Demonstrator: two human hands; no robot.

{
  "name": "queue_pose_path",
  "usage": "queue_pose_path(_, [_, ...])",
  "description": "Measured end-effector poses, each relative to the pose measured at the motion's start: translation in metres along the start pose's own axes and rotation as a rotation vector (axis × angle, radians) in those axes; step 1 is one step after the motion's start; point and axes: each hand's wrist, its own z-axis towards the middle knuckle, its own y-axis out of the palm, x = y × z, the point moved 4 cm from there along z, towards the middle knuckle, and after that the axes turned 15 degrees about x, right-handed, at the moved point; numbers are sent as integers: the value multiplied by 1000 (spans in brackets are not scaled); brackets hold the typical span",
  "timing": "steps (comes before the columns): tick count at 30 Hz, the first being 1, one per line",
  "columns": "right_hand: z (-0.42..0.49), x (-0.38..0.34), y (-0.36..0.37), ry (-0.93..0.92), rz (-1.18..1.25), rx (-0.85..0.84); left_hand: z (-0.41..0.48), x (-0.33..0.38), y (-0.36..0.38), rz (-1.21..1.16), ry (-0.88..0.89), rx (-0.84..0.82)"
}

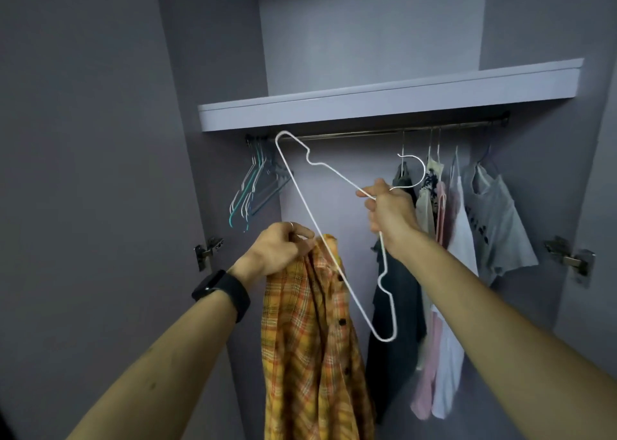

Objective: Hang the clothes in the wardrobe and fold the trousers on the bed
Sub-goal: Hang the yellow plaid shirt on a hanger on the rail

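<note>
- The right hand point(389, 211), in the middle of the frame, is curled round the neck of a white wire hanger point(309, 202), just below its hook, which curves up to the right of the knuckles.
- The hanger is tilted steeply. One shoulder tip points to the upper middle, close under the rail point(350, 135), and the other reaches down to the lower centre. It hangs on nothing but the hand.
- The left hand point(280, 249), left of centre and lower, pinches the top of an orange and yellow plaid shirt point(310, 339) between curled fingers. There is a ring point(290, 225) on one finger and a black watch point(222, 291) on the wrist.
- The shirt hangs bunched straight down from that hand to the bottom edge, dark buttons showing along one edge. The long bar of the hanger crosses in front of its top, and I cannot tell whether they touch.
- The open wardrobe point(367, 39) fills the frame, with a pale shelf point(384, 97) across the upper part and the rail just beneath it.
- At the rail's left end hangs a cluster of empty hangers point(253, 186), teal and white.
- Toward the right end hang a dark garment point(397, 306), a pink garment point(430, 373), a white garment point(462, 239) and a grey T-shirt point(500, 212), close together.
- The stretch of rail between the two groups is bare.
</note>
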Motion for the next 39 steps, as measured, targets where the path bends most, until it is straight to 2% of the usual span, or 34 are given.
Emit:
queue_pose_path(2, [-5, 6, -24, -284, -248, 257, -1, -6, -4, 42, 12, -18])
queue_pose_path(3, [-8, 12, -33, -367, -324, 295, -1, -7, -6, 82, 40, -9])
queue_pose_path(5, [-15, 33, -37, -356, -441, 177, -3, -4, -10, 184, 141, 7])
queue_pose_path(8, [-26, 62, -24, -272, -556, -52, -7, 19, -9, 473, 413, -23])
queue_pose_path(10, [-31, 69, -15, -268, -547, -133, -9, 38, -5, 630, 601, -4])
queue_pose_path(13, [-40, 75, 0, -203, -492, -335, -7, 60, -6, 668, 752, 110])
queue_pose_path(15, [-42, 82, 9, -245, -486, -354, -5, 67, -9, 638, 778, 163])
queue_pose_path(17, [-39, 84, 15, -320, -497, -266, 1, 67, -10, 686, 802, 181])
queue_pose_path(19, [-27, 87, 17, -365, -544, -210, 12, 55, -12, 826, 759, 162])
queue_pose_path(21, [-5, 94, 19, -367, -566, -221, 27, 31, -16, 941, 645, 107])
queue_pose_path(22, [4, 96, 16, -366, -578, -227, 33, 19, -18, 904, 573, 61])
queue_pose_path(25, [33, 110, 31, -458, -718, -221, 59, -15, -15, 517, 286, -96])
queue_pose_path(28, [47, 121, 52, -532, -801, -174, 88, -32, -8, 387, 161, -149])
queue_pose_path(31, [58, 130, 44, -399, -669, -142, 116, -45, -6, 371, 80, -98])
queue_pose_path(33, [55, 128, 23, -322, -550, -62, 124, -47, -5, 394, 42, -91])
queue_pose_path(37, [34, 92, -13, -113, -366, 2, 144, -27, -20, 425, -47, -47])
queue_pose_path(39, [18, 77, -23, -101, -336, 13, 147, -21, -24, 432, -64, -7])
